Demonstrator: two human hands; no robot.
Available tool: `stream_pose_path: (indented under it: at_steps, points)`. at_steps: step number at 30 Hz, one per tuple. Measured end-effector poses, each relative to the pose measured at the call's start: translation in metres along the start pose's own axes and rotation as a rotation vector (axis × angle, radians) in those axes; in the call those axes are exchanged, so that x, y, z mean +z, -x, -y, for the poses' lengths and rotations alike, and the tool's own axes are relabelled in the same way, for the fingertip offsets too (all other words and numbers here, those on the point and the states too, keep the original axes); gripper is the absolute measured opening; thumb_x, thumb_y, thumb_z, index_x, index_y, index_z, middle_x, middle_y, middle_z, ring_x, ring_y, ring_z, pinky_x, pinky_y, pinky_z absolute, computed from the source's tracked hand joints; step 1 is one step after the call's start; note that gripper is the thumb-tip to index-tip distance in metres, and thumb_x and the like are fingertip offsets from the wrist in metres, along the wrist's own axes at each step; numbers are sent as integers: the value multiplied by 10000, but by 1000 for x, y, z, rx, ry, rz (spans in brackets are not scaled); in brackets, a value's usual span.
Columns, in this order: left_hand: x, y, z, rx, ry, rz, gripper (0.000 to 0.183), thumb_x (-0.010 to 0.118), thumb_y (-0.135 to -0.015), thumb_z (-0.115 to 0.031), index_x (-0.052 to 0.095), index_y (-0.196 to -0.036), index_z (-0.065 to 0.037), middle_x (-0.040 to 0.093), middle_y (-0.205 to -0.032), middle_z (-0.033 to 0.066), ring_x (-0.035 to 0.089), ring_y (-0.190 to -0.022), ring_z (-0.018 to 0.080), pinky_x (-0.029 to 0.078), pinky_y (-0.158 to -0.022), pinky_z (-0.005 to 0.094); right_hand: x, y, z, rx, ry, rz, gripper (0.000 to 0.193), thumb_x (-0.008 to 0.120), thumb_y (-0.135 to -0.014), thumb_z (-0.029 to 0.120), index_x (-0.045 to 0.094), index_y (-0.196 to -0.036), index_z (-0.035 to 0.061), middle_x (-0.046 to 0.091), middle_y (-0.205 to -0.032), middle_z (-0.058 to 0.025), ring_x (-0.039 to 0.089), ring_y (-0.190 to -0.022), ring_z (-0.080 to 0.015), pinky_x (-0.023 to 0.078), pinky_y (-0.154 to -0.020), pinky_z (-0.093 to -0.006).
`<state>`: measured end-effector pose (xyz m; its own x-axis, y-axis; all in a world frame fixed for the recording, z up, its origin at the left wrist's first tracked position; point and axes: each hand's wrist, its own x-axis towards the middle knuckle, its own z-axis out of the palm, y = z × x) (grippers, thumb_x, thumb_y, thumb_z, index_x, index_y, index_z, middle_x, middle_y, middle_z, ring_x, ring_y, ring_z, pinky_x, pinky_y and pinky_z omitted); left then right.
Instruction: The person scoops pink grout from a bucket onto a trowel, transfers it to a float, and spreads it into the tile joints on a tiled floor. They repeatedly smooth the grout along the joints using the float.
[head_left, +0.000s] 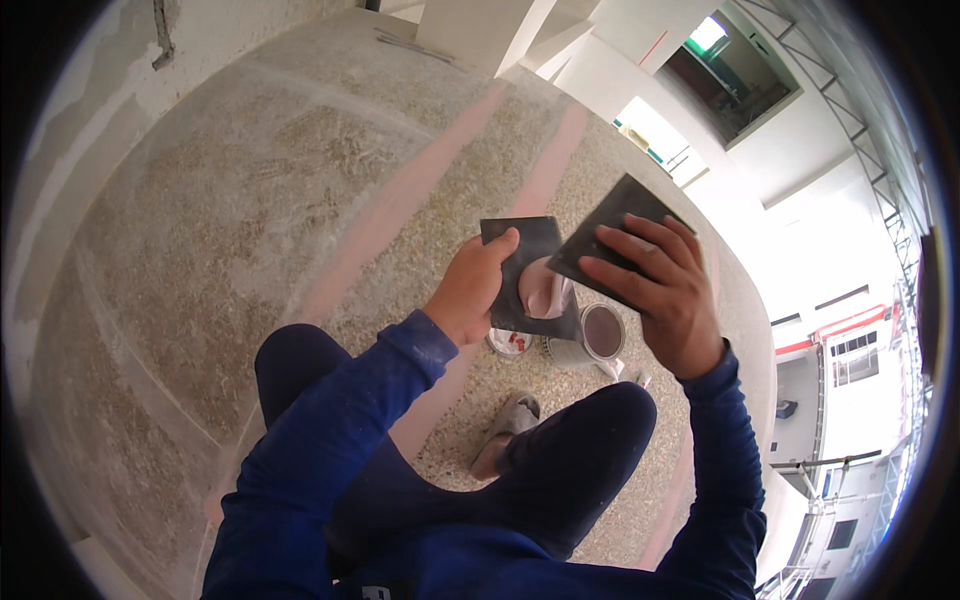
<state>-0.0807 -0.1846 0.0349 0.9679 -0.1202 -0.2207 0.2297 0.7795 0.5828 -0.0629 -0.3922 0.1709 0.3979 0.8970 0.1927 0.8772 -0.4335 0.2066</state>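
Observation:
My left hand point(468, 292) is closed on the edge of a dark flat spreader plate point(524, 236), its thumb lying on top. A lump of pinkish putty point(541, 290) sits on that plate. My right hand point(665, 290) grips a second dark spreader plate point(618, 218), fingers spread across its face. The two plates are close together over the floor, the right one tilted. Just beneath them stands an open can point(568, 353) with brownish-pink paste inside. A round lid point(511, 343) with red marks lies beside the can, partly hidden by the left plate.
The rough speckled floor point(240, 200) carries pink filled strips point(400, 205). My bent knees frame the can, with my shoe point(517, 412) close to it. A patched wall point(95, 110) runs along the left; a pale pillar point(475, 35) stands ahead. White walls and metal trusses rise on the right.

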Motion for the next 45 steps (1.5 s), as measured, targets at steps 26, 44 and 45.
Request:
stream_pose_path:
  at_steps: [26, 44, 45]
  points:
    - [-5, 38, -5, 174, 101, 65, 477, 466, -1083, -421, 566, -1315, -17, 688, -1180, 120, 701, -1041, 227, 590, -920, 377, 26, -4, 23, -108, -248, 35, 574, 583, -773, -116, 709, -1265, 151, 606, -1401, -132, 520, -1325, -387, 378, -1123, -526]
    - [-53, 185, -42, 486, 510, 177, 551, 404, -1091, -458, 545, -1355, 4, 648, -1293, 180, 649, -1174, 332, 524, -1036, 483, 24, -60, 127, -251, -492, -276, 617, 569, -739, -238, 583, -1261, 89, 494, -1394, -241, 531, -1287, -438, 497, -1021, -446]
    - [-55, 190, -43, 522, 466, 220, 550, 403, -1091, -458, 551, -1353, 2, 647, -1298, 182, 649, -1175, 329, 518, -1044, 476, 22, -63, 121, -290, -483, -281, 610, 592, -744, -200, 612, -1263, 120, 501, -1391, -224, 518, -1290, -445, 482, -1037, -456]
